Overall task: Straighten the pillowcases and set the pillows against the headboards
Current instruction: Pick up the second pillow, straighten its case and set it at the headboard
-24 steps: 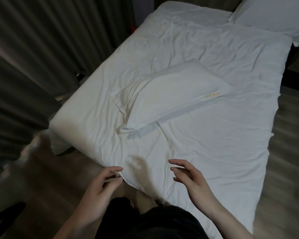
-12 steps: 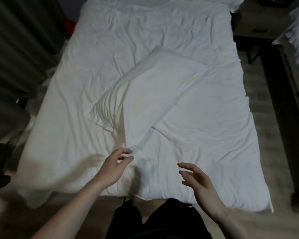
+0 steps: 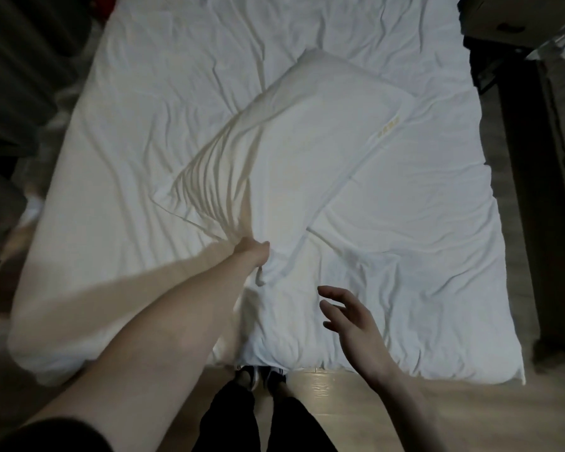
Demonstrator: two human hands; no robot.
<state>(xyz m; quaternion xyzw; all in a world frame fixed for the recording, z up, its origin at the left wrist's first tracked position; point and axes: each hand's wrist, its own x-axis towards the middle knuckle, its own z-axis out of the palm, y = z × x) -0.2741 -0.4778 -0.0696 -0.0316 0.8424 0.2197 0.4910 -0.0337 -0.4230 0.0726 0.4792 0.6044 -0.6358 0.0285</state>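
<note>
Head view: left hand [image 3: 252, 252] closed, seemingly pinching the pillow's [image 3: 313, 141] slack near corner; right hand [image 3: 349, 318] spread, empty. Soft, light (cover slides); grip both near corners.

Single head-worn wide-angle view, looking steeply down and forward from the foot of the wrinkled white-sheeted bed [image 3: 405, 256]. Near: the wearer's dark trousers [image 3: 274, 425] and shoes fill the bottom edge. Frame edges bend. No second view shares the scene.
</note>
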